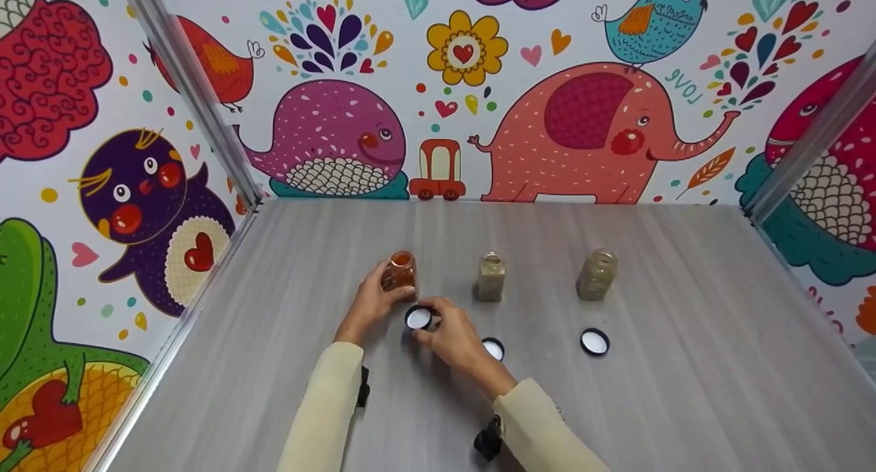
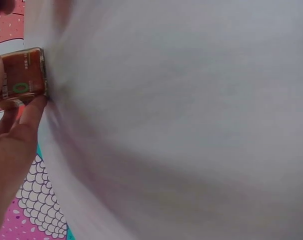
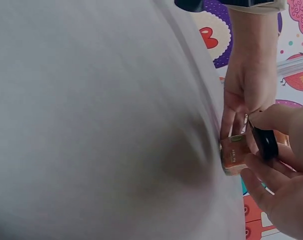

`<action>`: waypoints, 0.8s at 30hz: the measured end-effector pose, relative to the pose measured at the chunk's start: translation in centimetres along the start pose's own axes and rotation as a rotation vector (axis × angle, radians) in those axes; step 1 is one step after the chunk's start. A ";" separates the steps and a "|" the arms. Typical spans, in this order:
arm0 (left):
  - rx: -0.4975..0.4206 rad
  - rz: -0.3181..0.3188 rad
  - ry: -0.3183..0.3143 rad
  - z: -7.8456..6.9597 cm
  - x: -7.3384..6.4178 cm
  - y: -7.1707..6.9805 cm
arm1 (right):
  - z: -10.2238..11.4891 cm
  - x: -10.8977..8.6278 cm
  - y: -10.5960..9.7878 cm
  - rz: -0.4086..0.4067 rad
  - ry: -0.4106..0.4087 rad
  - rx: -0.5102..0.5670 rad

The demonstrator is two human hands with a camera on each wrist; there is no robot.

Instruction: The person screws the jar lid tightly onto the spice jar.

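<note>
My left hand (image 1: 373, 299) grips a small square glass jar (image 1: 402, 273) of orange-red powder, which stands uncapped on the table. In the left wrist view the jar (image 2: 24, 75) shows a green mark on its side, with fingers and thumb on either side of it. Just in front of the jar, my right hand (image 1: 453, 335) pinches a black lid (image 1: 418, 317) by its rim, white inner face up toward the head camera. From the right wrist view the lid (image 3: 265, 142) appears edge-on between thumb and fingers, overlapping the jar.
Two more uncapped glass jars stand to the right, a middle jar (image 1: 491, 277) and a far-right jar (image 1: 597, 275), both with greenish-brown powder. A second black lid (image 1: 493, 349) lies partly behind the right wrist, and another lid (image 1: 595, 342) lies farther right. Cartoon-printed walls (image 1: 452, 116) border the grey table (image 1: 684, 390).
</note>
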State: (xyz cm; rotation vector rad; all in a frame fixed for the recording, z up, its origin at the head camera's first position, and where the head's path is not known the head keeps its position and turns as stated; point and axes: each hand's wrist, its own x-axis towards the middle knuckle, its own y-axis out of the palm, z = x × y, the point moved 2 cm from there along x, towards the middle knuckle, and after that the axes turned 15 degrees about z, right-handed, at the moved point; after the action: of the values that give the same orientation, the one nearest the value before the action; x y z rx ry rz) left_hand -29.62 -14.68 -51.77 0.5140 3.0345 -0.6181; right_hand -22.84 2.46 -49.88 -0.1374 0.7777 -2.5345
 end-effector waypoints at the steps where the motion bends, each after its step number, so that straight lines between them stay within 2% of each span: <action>1: -0.009 0.002 -0.003 0.1 -0.1 0.0 | 0.1 0.1 -0.1 -0.018 -0.014 0.003; 9: -0.019 0.003 0.002 0.1 -0.1 0.1 | 0.9 0.6 -0.8 -0.137 -0.069 0.000; 13: 0.000 0.007 -0.008 0.2 -0.1 0.0 | 1.4 1.1 -1.1 -0.146 -0.091 -0.006; 18: 0.009 0.004 0.021 0.4 -0.2 -0.1 | 1.8 1.6 -1.4 -0.144 -0.135 -0.004; 21: 0.014 0.006 0.020 0.2 -0.1 0.0 | 1.8 1.8 -1.8 -0.148 -0.127 0.038; 24: 0.004 0.015 -0.015 0.1 0.0 0.0 | 1.9 1.9 -2.1 -0.170 -0.099 0.085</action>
State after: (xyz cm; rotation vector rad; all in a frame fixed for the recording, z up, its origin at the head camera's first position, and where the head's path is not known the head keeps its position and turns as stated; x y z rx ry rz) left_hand -29.59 -14.76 -51.90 0.5286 3.0130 -0.6254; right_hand -24.98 2.16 -47.24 -0.3105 0.6432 -2.6919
